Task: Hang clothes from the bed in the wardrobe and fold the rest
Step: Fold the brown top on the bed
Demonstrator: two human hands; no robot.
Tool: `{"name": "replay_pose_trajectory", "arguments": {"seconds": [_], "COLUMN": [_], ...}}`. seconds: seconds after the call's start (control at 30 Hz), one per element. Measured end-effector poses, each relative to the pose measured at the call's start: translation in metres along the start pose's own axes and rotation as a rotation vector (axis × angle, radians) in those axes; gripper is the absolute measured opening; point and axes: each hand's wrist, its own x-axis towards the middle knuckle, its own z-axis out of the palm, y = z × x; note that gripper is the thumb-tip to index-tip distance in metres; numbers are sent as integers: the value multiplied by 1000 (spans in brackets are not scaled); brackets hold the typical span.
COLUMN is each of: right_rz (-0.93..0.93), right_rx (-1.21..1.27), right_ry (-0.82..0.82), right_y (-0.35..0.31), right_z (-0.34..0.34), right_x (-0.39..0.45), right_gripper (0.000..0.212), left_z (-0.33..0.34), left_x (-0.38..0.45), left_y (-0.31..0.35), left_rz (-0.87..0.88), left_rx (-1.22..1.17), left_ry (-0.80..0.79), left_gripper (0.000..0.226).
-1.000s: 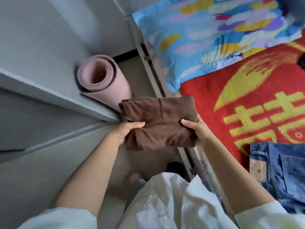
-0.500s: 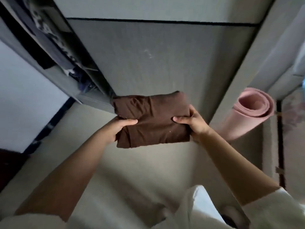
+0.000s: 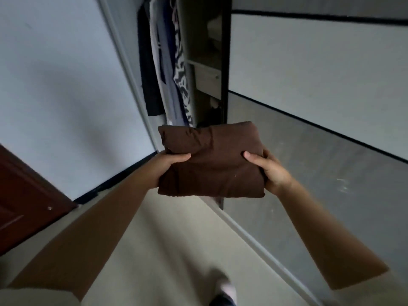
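While both hands gripped it, the folded brown garment (image 3: 210, 161) hung in mid-air before the open wardrobe (image 3: 205, 69): left hand (image 3: 170, 164) pinching its left edge, right hand (image 3: 270, 171) clamping the right, hanging clothes (image 3: 167, 62) just behind.

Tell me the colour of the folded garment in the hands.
Plain dark brown folded garment, seen in the head view.

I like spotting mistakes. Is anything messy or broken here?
Nothing stands out. The folded brown cloth bundle is neat, gripped by the left hand and right hand. Clothes hang straight in the open wardrobe.
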Motion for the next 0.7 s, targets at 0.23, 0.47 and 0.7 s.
{"name": "replay_pose_trajectory", "arguments": {"seconds": [0.23,0.47,0.7], "right_rz": [4,-140,-342], "right_rx": [44,12,20], "right_ry": [-24,28,452], "right_y": [-55,-98,-113], "right_z": [64,123,168], "right_x": [151,276,375], "right_gripper": [79,62,24], "left_z": [-61,-123,-149], "left_x": [113,229,363], "left_y": [105,199,285], "left_rz": [77,244,513], "left_rx": [71,155,604], "left_ry": [100,57,27], "left_gripper": [44,38,42]}}
